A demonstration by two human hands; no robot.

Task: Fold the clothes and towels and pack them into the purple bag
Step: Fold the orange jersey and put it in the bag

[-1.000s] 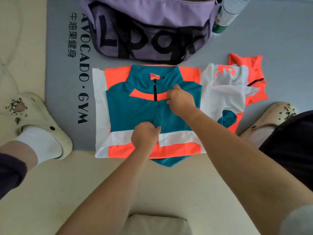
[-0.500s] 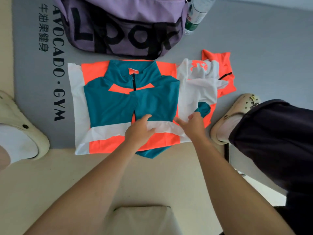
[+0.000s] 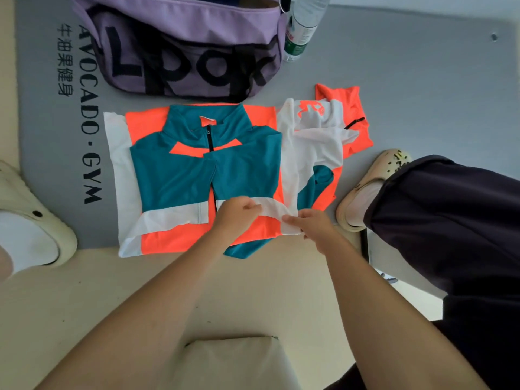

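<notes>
Two hands work the same white band near the hem of the jacket point(image 3: 180, 178). My left hand point(image 3: 236, 213) has its grip curled onto that band, thumb and fingers bunched over the cloth; my right hand point(image 3: 315, 225) pinches the band's loose white edge just beside it, so both grips are closed on fabric. Out beyond the grips the jacket lies front up, teal across the chest with orange panels, white strips and a short black zip at the collar. One sleeve is folded in on the left hand's side; on the right hand's side the other sleeve lies crumpled in white and orange. The teal hem pokes out just below my left wrist. Farther out past the collar sits the purple bag point(image 3: 183, 46), touching the jacket's top edge, with a plastic bottle point(image 3: 302, 26) leaning by it. Everything rests on a grey mat point(image 3: 422, 80) lettered AVOCADO GYM, laid over a cream floor point(image 3: 84, 291). Pale clogs point(image 3: 368, 178) flank the jacket.
</notes>
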